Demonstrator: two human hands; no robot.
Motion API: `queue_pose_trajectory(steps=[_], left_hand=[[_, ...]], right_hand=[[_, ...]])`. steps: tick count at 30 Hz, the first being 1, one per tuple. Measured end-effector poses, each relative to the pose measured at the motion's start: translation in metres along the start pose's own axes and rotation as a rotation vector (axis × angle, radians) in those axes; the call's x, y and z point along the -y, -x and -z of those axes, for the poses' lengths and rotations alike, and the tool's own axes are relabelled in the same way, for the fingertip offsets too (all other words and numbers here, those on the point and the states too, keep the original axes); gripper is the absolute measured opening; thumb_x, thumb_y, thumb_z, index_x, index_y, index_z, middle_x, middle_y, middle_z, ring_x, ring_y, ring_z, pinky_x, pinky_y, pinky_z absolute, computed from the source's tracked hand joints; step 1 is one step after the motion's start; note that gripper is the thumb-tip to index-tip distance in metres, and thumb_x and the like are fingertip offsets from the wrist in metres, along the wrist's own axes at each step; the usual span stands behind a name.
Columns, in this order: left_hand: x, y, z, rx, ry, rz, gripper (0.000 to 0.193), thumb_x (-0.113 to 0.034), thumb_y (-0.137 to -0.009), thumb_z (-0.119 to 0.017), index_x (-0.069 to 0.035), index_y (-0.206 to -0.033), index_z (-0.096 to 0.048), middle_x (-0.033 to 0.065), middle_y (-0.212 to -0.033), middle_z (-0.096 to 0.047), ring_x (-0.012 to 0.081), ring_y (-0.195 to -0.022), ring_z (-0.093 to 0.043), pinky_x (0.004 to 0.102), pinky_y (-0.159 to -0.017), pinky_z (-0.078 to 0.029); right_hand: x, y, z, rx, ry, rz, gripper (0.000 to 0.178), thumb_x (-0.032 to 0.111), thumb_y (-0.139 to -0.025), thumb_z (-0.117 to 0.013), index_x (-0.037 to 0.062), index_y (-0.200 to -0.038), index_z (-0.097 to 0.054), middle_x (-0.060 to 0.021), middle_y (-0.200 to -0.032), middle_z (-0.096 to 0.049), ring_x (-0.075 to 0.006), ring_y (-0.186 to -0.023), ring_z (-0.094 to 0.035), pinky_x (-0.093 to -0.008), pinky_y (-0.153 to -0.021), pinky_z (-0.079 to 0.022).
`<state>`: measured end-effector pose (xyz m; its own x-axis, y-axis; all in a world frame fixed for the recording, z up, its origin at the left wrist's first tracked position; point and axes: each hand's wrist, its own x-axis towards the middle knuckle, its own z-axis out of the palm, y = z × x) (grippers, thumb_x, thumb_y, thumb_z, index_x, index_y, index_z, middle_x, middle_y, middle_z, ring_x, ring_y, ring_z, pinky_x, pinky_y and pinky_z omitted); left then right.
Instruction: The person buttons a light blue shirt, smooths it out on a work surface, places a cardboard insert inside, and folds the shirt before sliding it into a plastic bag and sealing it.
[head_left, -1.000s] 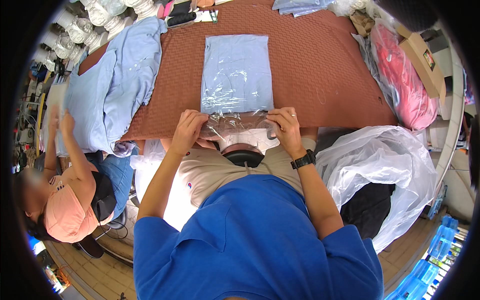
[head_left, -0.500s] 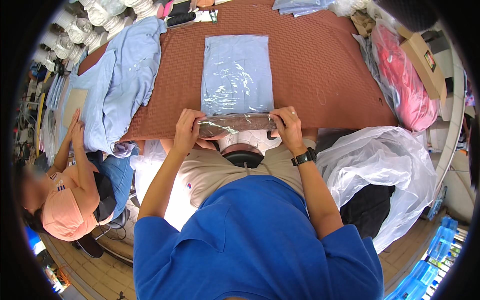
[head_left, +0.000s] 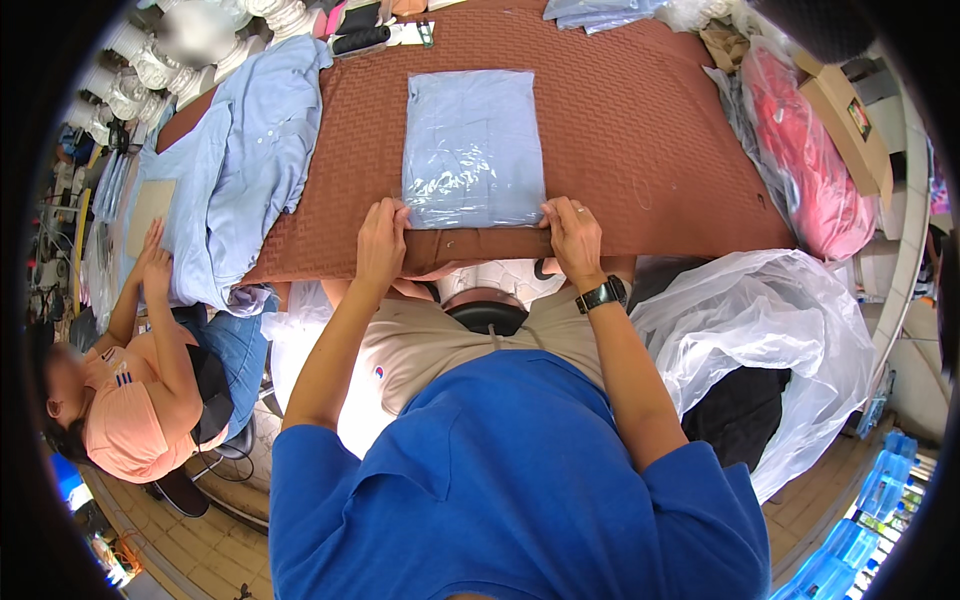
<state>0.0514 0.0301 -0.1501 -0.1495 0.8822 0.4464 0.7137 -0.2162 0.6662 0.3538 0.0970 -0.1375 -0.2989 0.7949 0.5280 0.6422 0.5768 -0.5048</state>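
Observation:
A folded light-blue shirt [head_left: 470,130] in a clear plastic bag [head_left: 475,215] lies flat near the middle front of the table. At the bag's near left corner, my left hand [head_left: 382,240] is closed, its fingertips pinching the plastic. My right hand [head_left: 573,238] grips the near right corner in the same way, with a dark watch on that wrist. The bag's near edge runs straight between both hands, level with the shirt's end. Where its flap lies is hard to see.
A brown textured cloth [head_left: 620,130] covers the table. At left, another person's hands [head_left: 150,260] rest by a beige board [head_left: 150,215] on a spread blue shirt [head_left: 250,150]. Bagged red cloth [head_left: 800,150] and a cardboard box [head_left: 850,125] stand right, above a large plastic bag [head_left: 770,320].
The clear flap that stretched toward me over the table edge is no longer spread out; it has been folded at the shirt's near end. Both hands moved slightly away from me to the bag's corners.

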Motion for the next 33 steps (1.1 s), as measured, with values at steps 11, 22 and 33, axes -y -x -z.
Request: queue_pose_trajectory(steps=[11, 22, 33], left_hand=[[-0.002, -0.011, 0.000, 0.060, -0.067, 0.100, 0.019, -0.014, -0.102, -0.052, -0.002, -0.088, -0.055, 0.0175, -0.070, -0.059, 0.0412, -0.071, -0.058, 0.0492, -0.064, -0.045], [-0.006, -0.039, 0.034, 0.308, -0.263, 0.593, 0.037, -0.026, -0.084, -0.077, 0.001, -0.106, -0.063, 0.0155, -0.092, -0.070, 0.0308, -0.088, -0.068, 0.0412, -0.078, -0.052], [-0.028, -0.096, -0.057, 0.101, -0.332, -0.237, 0.052, -0.028, -0.101, -0.051, -0.010, -0.149, -0.043, 0.0109, -0.159, -0.035, 0.0361, -0.148, -0.028, 0.0536, -0.120, -0.022]], right_hand=[[-0.007, -0.013, -0.016, 0.112, 0.182, -0.213, 0.028, 0.030, -0.100, -0.059, 0.0064, -0.085, -0.059, -0.0154, -0.065, -0.065, -0.0384, -0.063, -0.065, -0.0509, -0.058, -0.050], [-0.007, -0.035, -0.001, 0.105, 0.126, -0.631, 0.033, 0.036, -0.091, -0.069, 0.0038, -0.096, -0.064, -0.0214, -0.088, -0.071, -0.0405, -0.083, -0.070, -0.0510, -0.071, -0.053], [0.041, -0.087, -0.076, -0.010, 0.178, 0.076, 0.050, 0.021, -0.099, -0.054, 0.0057, -0.146, -0.047, -0.0158, -0.158, -0.037, -0.0393, -0.146, -0.031, -0.0550, -0.118, -0.024]])
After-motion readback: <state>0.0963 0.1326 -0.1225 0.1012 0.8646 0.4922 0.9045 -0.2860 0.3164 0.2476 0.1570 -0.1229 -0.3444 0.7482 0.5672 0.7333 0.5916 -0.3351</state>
